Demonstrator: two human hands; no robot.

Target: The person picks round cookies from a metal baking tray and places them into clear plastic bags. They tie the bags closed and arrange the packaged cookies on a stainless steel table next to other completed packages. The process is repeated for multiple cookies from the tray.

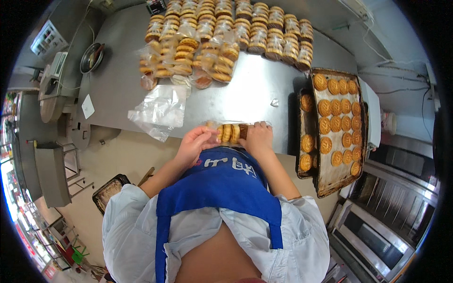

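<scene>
Holding a clear plastic bag of round, flat, golden-brown pastries (229,133) sideways between both hands, just above the near edge of a wide grey metal table (257,104) and close in front of a bright blue cloth apron (217,181). Keeping a darker brown round piece (243,131) at the right-hand end of the row. Bending the fingers and thumb of the left hand (196,143) together, pinching the plastic at the row's left end. Curling the right hand (259,138) partly closed around the other end, laying its thumb along the near side.

Having crumpled, flat, clear plastic bags (163,107) beyond the left hand and off to its left. Facing, farther beyond the hands, loosely bagged golden pastries (186,56) in a bunch, then rows of tightly wrapped pastry stacks (275,35) standing along the far side. Having, to the right of the right hand, a dark-rimmed, paper-lined metal baking tray (325,175) bearing spaced-out, round, patterned golden pastries (335,106), and overlapping a second dark metal tray (306,125) on the side nearer the hands.
</scene>
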